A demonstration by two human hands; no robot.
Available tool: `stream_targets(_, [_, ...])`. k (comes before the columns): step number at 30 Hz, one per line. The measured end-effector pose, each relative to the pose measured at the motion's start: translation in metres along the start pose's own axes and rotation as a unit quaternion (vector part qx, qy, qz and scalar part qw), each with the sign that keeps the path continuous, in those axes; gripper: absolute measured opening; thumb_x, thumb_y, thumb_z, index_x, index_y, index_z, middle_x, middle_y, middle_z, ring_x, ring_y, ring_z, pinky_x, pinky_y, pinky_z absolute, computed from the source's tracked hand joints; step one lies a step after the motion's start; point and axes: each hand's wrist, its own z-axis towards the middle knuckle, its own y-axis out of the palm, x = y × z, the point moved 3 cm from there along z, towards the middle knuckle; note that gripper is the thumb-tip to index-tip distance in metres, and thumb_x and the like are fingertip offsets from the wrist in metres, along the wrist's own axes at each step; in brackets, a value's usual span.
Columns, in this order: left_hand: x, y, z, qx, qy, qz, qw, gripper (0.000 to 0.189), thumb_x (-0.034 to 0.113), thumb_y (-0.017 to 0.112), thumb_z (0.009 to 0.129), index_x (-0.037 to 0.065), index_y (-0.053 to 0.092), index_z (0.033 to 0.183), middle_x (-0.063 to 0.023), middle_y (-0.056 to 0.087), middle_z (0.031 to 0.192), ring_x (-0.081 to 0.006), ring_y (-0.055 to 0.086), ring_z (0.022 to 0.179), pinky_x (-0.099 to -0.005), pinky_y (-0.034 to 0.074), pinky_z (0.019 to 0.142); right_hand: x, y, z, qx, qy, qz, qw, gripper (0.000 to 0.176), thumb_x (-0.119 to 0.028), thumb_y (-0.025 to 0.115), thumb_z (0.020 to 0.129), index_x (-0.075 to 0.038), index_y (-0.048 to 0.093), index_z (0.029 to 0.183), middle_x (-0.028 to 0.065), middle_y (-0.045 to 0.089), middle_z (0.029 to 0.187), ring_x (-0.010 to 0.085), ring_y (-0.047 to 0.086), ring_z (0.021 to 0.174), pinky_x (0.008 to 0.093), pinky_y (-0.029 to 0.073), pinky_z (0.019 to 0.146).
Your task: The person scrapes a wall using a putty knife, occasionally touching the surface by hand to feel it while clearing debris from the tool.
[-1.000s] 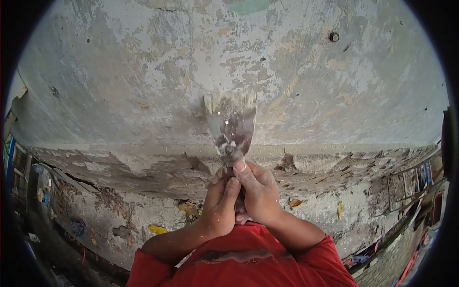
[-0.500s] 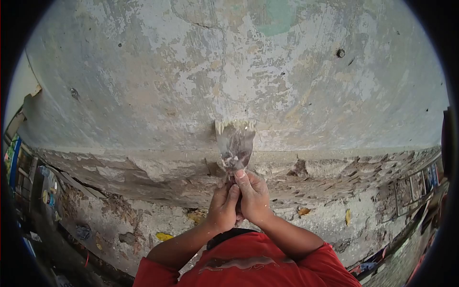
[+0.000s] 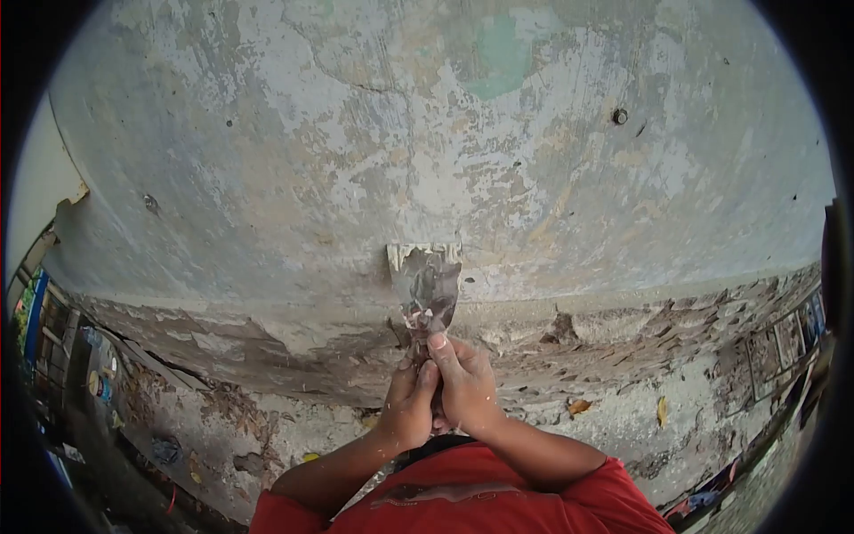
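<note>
A wide-bladed scraper (image 3: 427, 285) points upward, its blade edge against the lower part of the wall (image 3: 356, 196). Whitish flakes and dust coat the blade. Both hands are wrapped round its handle, which is mostly hidden by the fingers. My left hand (image 3: 411, 405) grips from the left side. On the right, my right hand (image 3: 466, 387) closes round the handle with the thumb pressed up near the base of the blade. Old paint on the wall is patchy, with grey, white and pale green areas.
Below the scraped surface runs a rough broken ledge (image 3: 267, 338) of crumbling masonry. A bolt (image 3: 620, 117) sticks out of the wall at upper right. Dry leaves (image 3: 579, 407) and debris lie on the ground. Metal frames (image 3: 778, 351) stand at the right edge.
The wall and ledge appear lower in view as the camera has tilted up. The scraper and both hands appear slightly lower and further left, still gripping.
</note>
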Motion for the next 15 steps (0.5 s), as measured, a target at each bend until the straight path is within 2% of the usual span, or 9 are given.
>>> stream_targets(2, [0.048,-0.001,0.013,0.005,-0.101,-0.110,0.989,0.047,0.029,0.036,0.103,-0.002,0.035,0.138,-0.0140,0.051,0.126,-0.0206,0.051,0.116,-0.0316,0.041,0.096,-0.052,-0.002,0.012,-0.085,0.179,-0.043,0.979,0.047,-0.041,0.047,0.099,0.001,0.066,0.106,0.0064,0.061,0.066,0.0108,0.055,0.058,0.0284,0.048,0.054])
stream_targets(4, [0.035,-0.027,0.051,-0.423,-0.026,-0.576,0.699,0.047,0.028,0.036,0.103,-0.001,0.033,0.140,-0.0139,0.047,0.131,-0.0203,0.046,0.121,-0.0321,0.038,0.099,-0.078,0.003,0.030,-0.118,0.220,-0.020,0.968,0.046,-0.041,0.047,0.099,0.001,0.066,0.107,0.0065,0.062,0.067,0.0107,0.056,0.059,0.0284,0.048,0.055])
stream_targets(5, [0.035,-0.032,0.046,-0.310,-0.039,-0.468,0.826,0.043,0.031,0.037,0.103,0.000,0.040,0.132,-0.0133,0.056,0.114,-0.0174,0.059,0.099,-0.0288,0.048,0.083,-0.083,0.007,0.038,-0.153,0.231,-0.002,0.961,0.046,-0.041,0.047,0.099,0.001,0.066,0.107,0.0067,0.062,0.068,0.0107,0.056,0.060,0.0285,0.048,0.056])
stream_targets(6, [0.030,-0.020,0.029,-0.311,-0.036,-0.463,0.829,0.043,0.031,0.037,0.103,0.000,0.040,0.132,-0.0133,0.056,0.114,-0.0174,0.059,0.099,-0.0288,0.048,0.083,-0.061,0.007,0.027,-0.157,0.226,0.001,0.961,0.046,-0.041,0.047,0.099,0.001,0.066,0.107,0.0067,0.062,0.068,0.0107,0.056,0.060,0.0285,0.048,0.056])
stream_targets(7, [0.016,-0.005,0.015,-0.118,0.046,-0.202,0.971,0.041,0.033,0.038,0.102,0.000,0.043,0.126,-0.0117,0.058,0.100,-0.0153,0.060,0.080,-0.0266,0.049,0.068,-0.019,0.002,0.010,-0.097,0.145,0.019,0.984,0.047,-0.042,0.047,0.099,0.001,0.065,0.100,0.0062,0.059,0.064,0.0098,0.054,0.055,0.0276,0.046,0.050])
stream_targets(8, [0.013,0.000,0.011,0.095,0.125,0.079,0.984,0.039,0.036,0.038,0.102,0.001,0.045,0.120,-0.0100,0.060,0.087,-0.0131,0.060,0.061,-0.0244,0.049,0.053,0.006,0.000,0.002,-0.037,0.061,0.037,0.997,0.048,-0.044,0.047,0.099,0.001,0.064,0.094,0.0057,0.057,0.059,0.0090,0.052,0.050,0.0268,0.044,0.045])
stream_targets(10, [0.053,0.001,0.028,0.107,0.206,0.135,0.963,0.038,0.038,0.039,0.102,0.002,0.046,0.113,-0.0060,0.056,0.071,-0.0093,0.049,0.043,-0.0221,0.039,0.036,-0.018,0.003,0.014,0.018,-0.022,0.003,1.000,0.050,-0.047,0.047,0.098,0.000,0.061,0.086,0.0044,0.052,0.051,0.0085,0.046,0.038,0.0251,0.037,0.033])
stream_targets(12, [0.089,-0.008,0.035,-0.038,-0.095,-0.255,0.961,0.039,0.036,0.038,0.102,0.001,0.045,0.117,-0.0065,0.057,0.078,-0.0099,0.054,0.052,-0.0215,0.042,0.041,-0.086,0.012,0.031,-0.123,0.210,0.024,0.970,0.046,-0.042,0.044,0.101,-0.001,0.064,0.094,0.0018,0.056,0.058,0.0065,0.048,0.039,0.0205,0.037,0.034])
stream_targets(15, [0.076,-0.017,0.031,-0.067,-0.088,-0.255,0.961,0.040,0.035,0.036,0.103,-0.001,0.046,0.119,-0.0060,0.057,0.083,-0.0096,0.055,0.059,-0.0220,0.043,0.046,-0.083,0.015,0.032,-0.154,0.189,0.062,0.968,0.049,-0.046,0.043,0.100,-0.002,0.064,0.092,0.0037,0.056,0.057,0.0080,0.048,0.038,0.0220,0.038,0.034])
